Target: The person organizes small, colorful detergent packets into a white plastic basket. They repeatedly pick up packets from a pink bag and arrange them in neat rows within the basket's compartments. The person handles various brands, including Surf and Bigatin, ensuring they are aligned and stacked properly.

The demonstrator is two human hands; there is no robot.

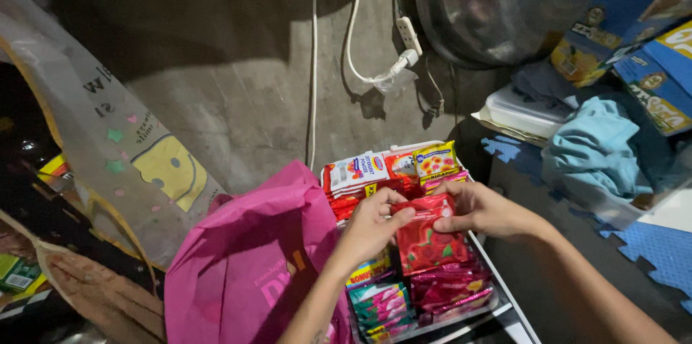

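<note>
Pinching a red packet (427, 237) between left hand (371, 228) and right hand (481, 210).

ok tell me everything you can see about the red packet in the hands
The red packet is a flat, glossy sachet, plastic or foil by its shine, with a green and pale printed picture on its front. It stands roughly upright, its crimped top edge pinched between the left hand and the right hand. Its lower part dips into a white tray, among pink packets stacked below it. It looks sealed.
</note>
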